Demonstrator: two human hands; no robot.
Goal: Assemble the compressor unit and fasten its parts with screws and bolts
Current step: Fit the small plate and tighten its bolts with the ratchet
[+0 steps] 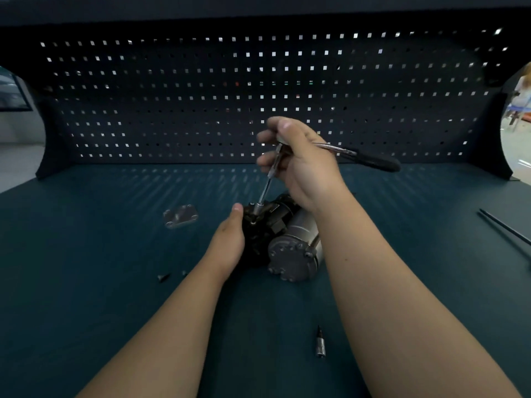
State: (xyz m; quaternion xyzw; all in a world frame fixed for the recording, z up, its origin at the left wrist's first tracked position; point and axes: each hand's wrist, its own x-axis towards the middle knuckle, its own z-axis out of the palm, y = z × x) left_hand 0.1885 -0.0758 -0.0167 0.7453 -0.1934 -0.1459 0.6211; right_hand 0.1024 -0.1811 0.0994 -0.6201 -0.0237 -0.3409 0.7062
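Note:
The compressor unit (290, 242) lies on its side at the middle of the dark bench, black body to the left, grey motor cylinder to the right. My left hand (230, 239) grips the black body from the left, thumb up. My right hand (298, 165) holds the head of a ratchet wrench (370, 159) above the unit. The wrench's black handle sticks out to the right. Its extension bar (265, 188) slants down into a bolt on top of the black body.
A small metal cover plate (180, 216) lies left of the unit. Two loose screws (163, 277) sit near my left wrist. A spare socket bit (319, 344) lies toward the front. A thin rod (502, 226) rests at the right. A pegboard (258, 90) stands behind.

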